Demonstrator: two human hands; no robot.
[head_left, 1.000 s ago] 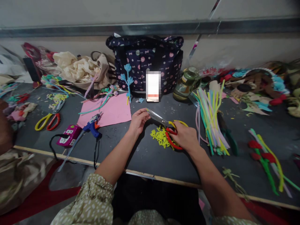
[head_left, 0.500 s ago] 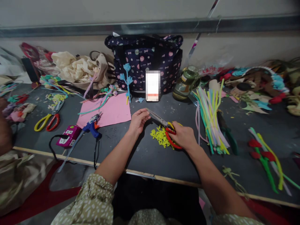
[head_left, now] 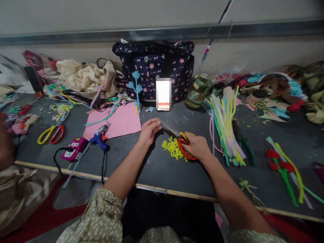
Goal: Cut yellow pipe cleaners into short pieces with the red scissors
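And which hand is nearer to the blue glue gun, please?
Left. The left hand is to the right of the blue glue gun; the right hand, holding scissors, is farther right.

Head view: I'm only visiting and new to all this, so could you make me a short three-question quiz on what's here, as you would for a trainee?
1. Which hand grips the held scissors by their handles?
2. True or false: in the picture, the bottle stands to the right of the phone.
3. What colour are the bits heaped on the table near those handles?
A) Purple
B) Yellow
C) Red

Key:
1. The right hand.
2. True.
3. B.
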